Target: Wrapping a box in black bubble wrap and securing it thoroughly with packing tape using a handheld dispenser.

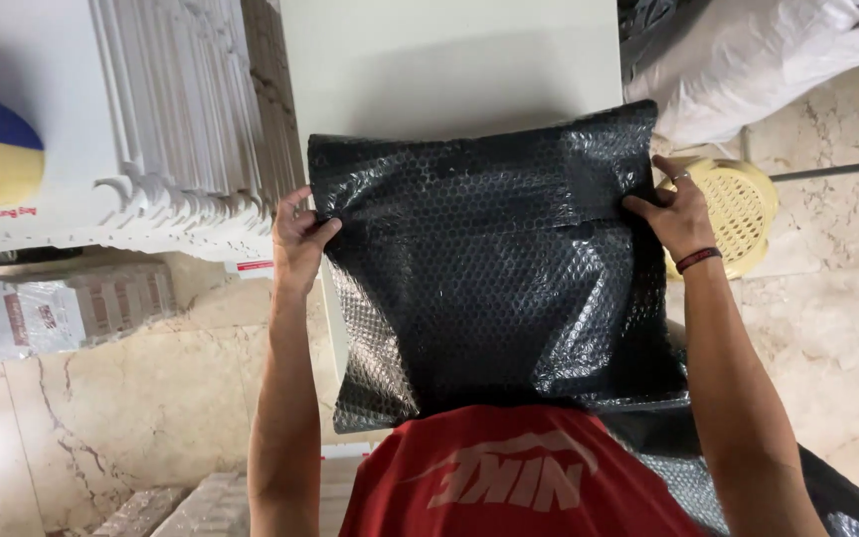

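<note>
Your left hand (298,239) and right hand (681,214) each pinch an upper corner of the black bubble-wrap sheet (489,268) over the white surface (449,60) — light, floppy, slick; grip the edges.

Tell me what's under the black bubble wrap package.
The black bubble wrap package, held by the left hand and right hand, lies on a white table. Its contents are covered.

left hand (300,239) pinching, right hand (681,211) pinching, both arms outstretched
</note>
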